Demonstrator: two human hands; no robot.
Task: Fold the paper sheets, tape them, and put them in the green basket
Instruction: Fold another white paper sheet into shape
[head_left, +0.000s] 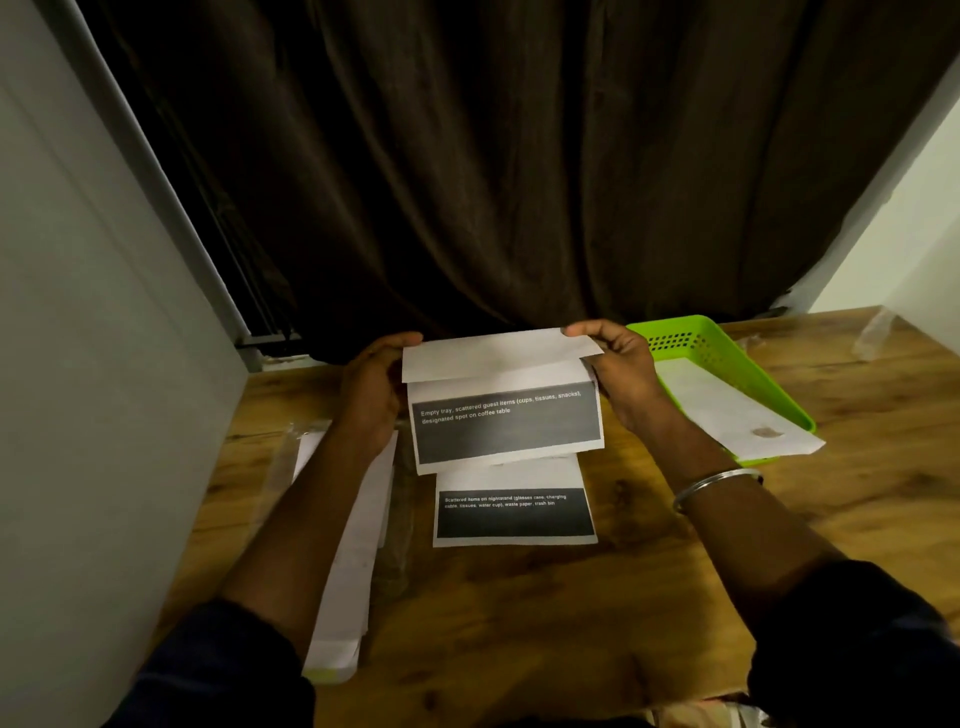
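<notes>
Left hand (371, 400) and right hand (618, 364) pinch a half-folded sheet (504, 410) above the wooden table (571, 623), dark curtain (493, 182) behind.

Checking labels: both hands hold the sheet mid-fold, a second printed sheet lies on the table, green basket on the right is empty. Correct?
No: the green basket holds a folded white paper, per the head view. Otherwise right: left hand and right hand hold the sheet; second printed sheet lies on the table.

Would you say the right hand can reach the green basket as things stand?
Probably yes: the green basket lies just beside the right hand, nothing between, though that hand grips a paper sheet.
</notes>
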